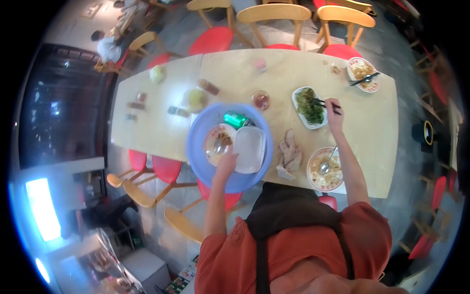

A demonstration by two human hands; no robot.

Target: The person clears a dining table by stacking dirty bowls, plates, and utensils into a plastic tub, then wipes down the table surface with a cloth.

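The left hand (226, 164) is gripping the edge of a white tray (249, 149), fingers curling over its near rim; the tray is a smooth rounded rectangle lying inside a blue basin (196, 147). The right hand (335, 113) is reaching out over the counter (382, 147) with its grip closed around dark chopsticks (324, 103), whose tips are lying over the greens on an oblong white plate (295, 98).

The basin is round, plastic-looking and wide, overhanging the near counter edge. Beside the tray inside it are sitting a patterned bowl (214, 142) with a metal spoon in it and a green can (236, 119) lying on its side.

The counter is pale wood with a smooth top. Between the two arms a crumpled brownish napkin heap (290, 154) is lying. Near the right forearm a round bowl of food (324, 169) with a red-patterned rim is holding a metal spoon. A small glass dish (260, 100) is standing just beyond the basin. At the far right corner another patterned plate (363, 74) is carrying dark chopsticks. Red-seated wooden chairs (211, 39) are standing around the counter.
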